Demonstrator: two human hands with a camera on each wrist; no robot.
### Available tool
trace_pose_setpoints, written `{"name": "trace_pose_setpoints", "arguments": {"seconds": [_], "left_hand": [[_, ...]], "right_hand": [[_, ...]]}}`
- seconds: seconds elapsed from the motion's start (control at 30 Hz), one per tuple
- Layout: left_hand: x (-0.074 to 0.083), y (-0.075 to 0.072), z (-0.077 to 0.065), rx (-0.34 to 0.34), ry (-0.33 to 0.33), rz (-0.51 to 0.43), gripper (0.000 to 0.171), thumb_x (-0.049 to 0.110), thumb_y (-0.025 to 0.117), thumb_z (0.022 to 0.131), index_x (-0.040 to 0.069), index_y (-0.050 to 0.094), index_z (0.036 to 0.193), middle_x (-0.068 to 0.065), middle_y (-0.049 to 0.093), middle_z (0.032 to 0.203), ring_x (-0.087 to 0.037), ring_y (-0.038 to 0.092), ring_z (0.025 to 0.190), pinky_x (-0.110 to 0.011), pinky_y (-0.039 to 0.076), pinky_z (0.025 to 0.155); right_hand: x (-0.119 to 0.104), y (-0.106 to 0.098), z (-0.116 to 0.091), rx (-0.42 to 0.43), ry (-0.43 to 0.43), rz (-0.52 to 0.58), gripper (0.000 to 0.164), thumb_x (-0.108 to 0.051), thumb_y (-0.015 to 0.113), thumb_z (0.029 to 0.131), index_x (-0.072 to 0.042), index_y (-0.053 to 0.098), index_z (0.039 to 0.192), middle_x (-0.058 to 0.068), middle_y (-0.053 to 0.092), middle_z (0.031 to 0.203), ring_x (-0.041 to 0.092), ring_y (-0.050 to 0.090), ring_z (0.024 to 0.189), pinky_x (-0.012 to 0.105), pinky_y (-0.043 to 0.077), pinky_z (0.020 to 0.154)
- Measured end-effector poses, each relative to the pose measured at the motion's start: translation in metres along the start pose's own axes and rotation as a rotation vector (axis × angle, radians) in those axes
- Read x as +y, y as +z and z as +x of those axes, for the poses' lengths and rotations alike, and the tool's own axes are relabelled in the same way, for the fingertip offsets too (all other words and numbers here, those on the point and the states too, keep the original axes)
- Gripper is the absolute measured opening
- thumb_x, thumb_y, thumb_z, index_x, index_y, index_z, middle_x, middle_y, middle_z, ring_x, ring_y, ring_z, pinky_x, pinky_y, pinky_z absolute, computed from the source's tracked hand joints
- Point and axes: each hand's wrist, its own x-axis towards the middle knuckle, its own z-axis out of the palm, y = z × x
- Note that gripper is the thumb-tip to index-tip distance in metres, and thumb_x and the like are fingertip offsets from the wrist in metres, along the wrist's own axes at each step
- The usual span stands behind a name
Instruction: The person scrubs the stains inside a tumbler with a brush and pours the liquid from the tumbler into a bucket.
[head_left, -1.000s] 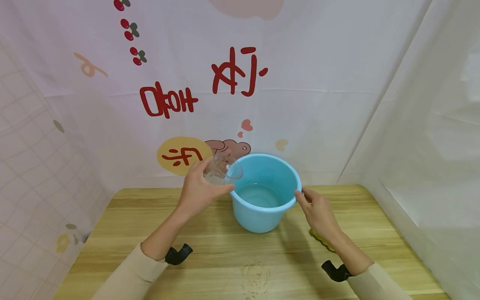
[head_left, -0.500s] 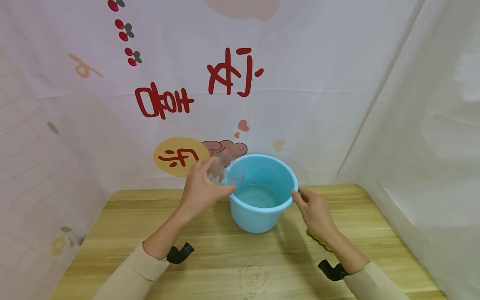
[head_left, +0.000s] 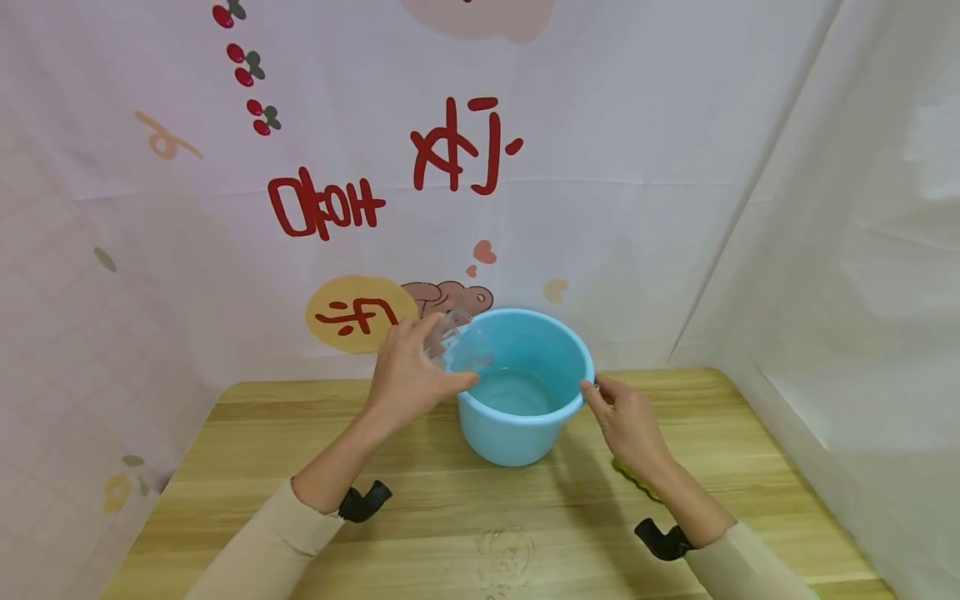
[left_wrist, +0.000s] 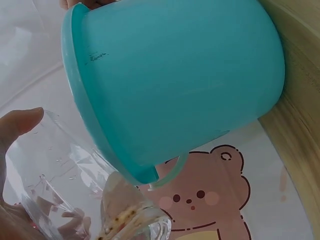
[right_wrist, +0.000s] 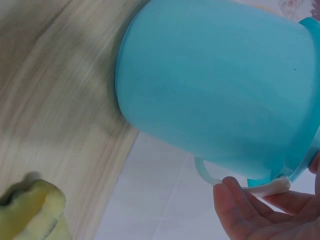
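My left hand (head_left: pixel 408 371) grips a clear cup (head_left: pixel 457 342), which is tipped sideways at the left rim of a light blue bucket (head_left: pixel 510 437). Its mouth leans over the bucket's inside. Seen in the left wrist view, the cup (left_wrist: pixel 65 165) has drops on its wall, and the thumb (left_wrist: pixel 22 122) presses near its lip. Shallow water (head_left: pixel 517 392) covers the bucket's bottom. At the bucket's right side, my right hand (head_left: pixel 626 421) holds the rim and handle. Fingers (right_wrist: pixel 232 205) curl at the white handle grip (right_wrist: pixel 270 188) in the right wrist view.
A yellow-green cloth-like thing (head_left: pixel 636 481) lies on the wooden table (head_left: pixel 420 500), partly under the right forearm. Near the front is a wet ring (head_left: pixel 506 558). White printed cloth (head_left: pixel 630 208) hangs behind and at both sides.
The cup has tipped further, its mouth turning down into the bucket, and has shifted slightly right over the rim. My right hand keeps its hold. The head view has swung a little.
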Motion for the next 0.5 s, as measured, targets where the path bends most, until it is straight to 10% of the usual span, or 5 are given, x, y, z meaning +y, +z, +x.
{"name": "trace_pose_setpoints", "arguments": {"seconds": [0.5], "left_hand": [[0.013, -0.004, 0.002, -0.049, 0.037, 0.089, 0.083, 0.038, 0.090, 0.071, 0.014, 0.059, 0.144, -0.010, 0.059, 0.124, -0.029, 0.051, 0.114, -0.054, 0.048, 0.093]], "right_hand": [[-0.002, 0.000, 0.000, 0.008, -0.011, -0.006, 0.057, -0.041, 0.049, 0.112, 0.007, 0.061, 0.140, 0.022, 0.073, 0.120, 0.039, 0.069, 0.113, 0.058, 0.057, 0.090]]}}
